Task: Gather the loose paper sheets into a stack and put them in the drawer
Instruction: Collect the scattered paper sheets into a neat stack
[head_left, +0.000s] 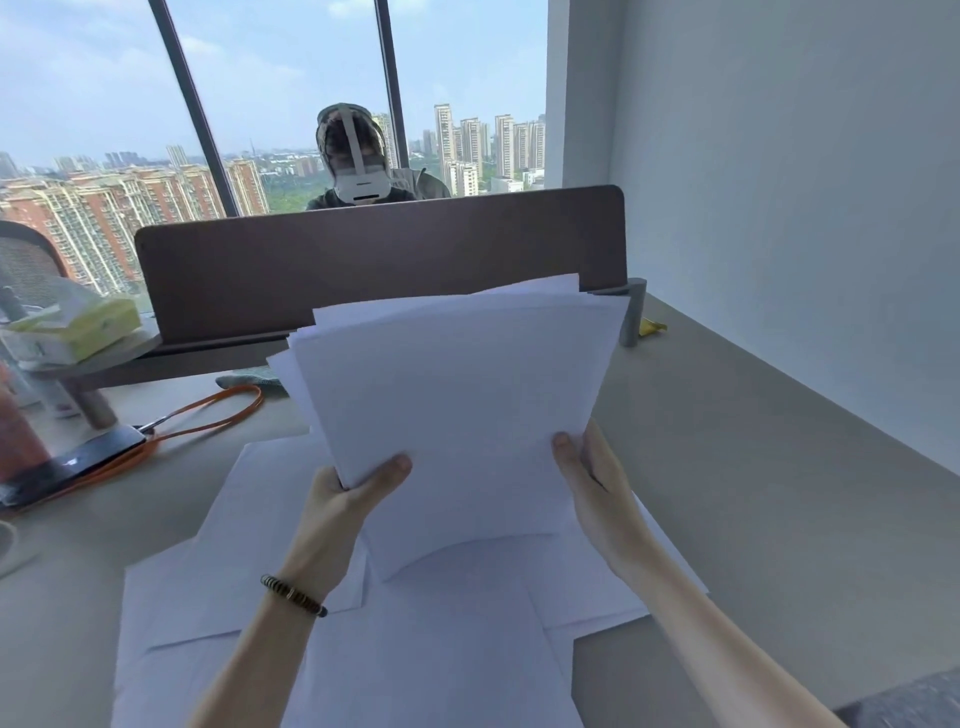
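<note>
You hold the uneven paper stack (452, 405) upright at the centre of the frame, your left hand (345, 499) and right hand (597, 483) each pinching a lower edge in a thumb-front grip. More loose sheets (249, 587) lie on the table (753, 467) below.

stack (457, 395) above loose sheets (218, 587) on desk (727, 467) | divider (379, 260) behind

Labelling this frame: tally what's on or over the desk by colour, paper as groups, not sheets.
White: 2, the held stack and the loose sheets on the desk
Orange: 1, cable
Yellow-green: 1, box
Black: 1, device, kind unclear
Total: 5
Left hand and right hand both grip the stack.
</note>
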